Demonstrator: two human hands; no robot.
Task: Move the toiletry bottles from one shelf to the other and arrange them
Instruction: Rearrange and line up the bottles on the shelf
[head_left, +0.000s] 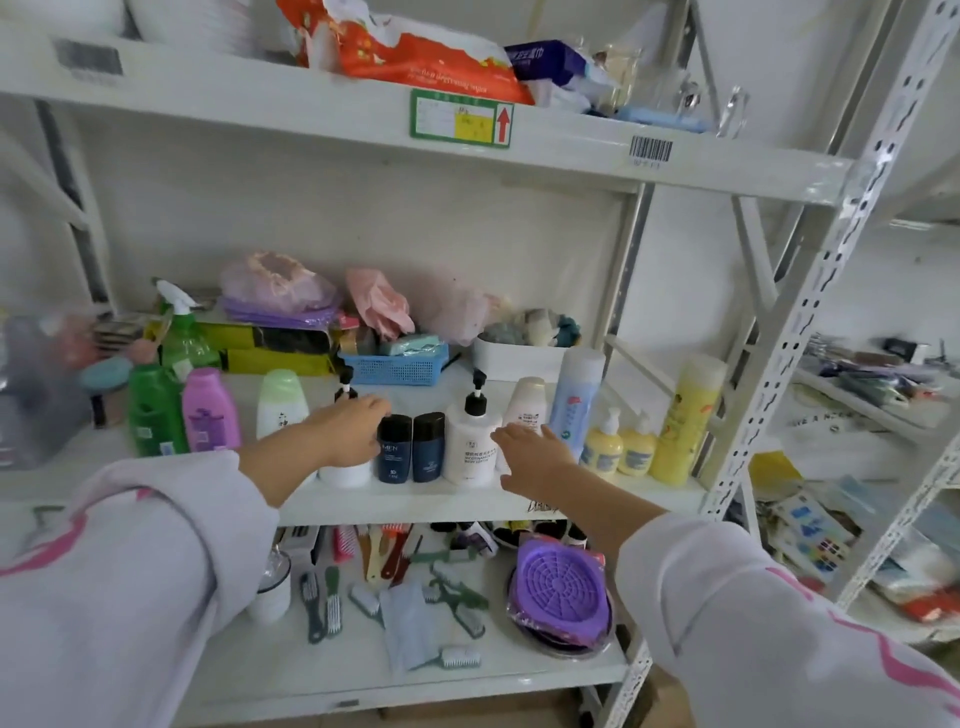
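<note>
Reaching forward with both arms in pale lilac sleeves over the middle shelf (467, 506). Left hand (349, 435) resting on a white pump bottle (344, 470), fingers curling down over its front and touching the dark blue bottle (394, 448) just beside it; cannot tell whether truly gripping. Right hand (535, 460) stretching out flat, fingers relaxed and slightly spread, lying against the side of the white lotion pump bottle (470, 446). Standing in a row along the shelf front: green bottle (155, 410), purple bottle (209, 410), second dark bottle (428, 446), tall light-blue bottle (577, 400), two small yellow pump bottles (618, 446), tall yellow bottle (684, 421). Lying on the lower shelf: brushes (322, 597) and a purple disc (561, 587).
</note>
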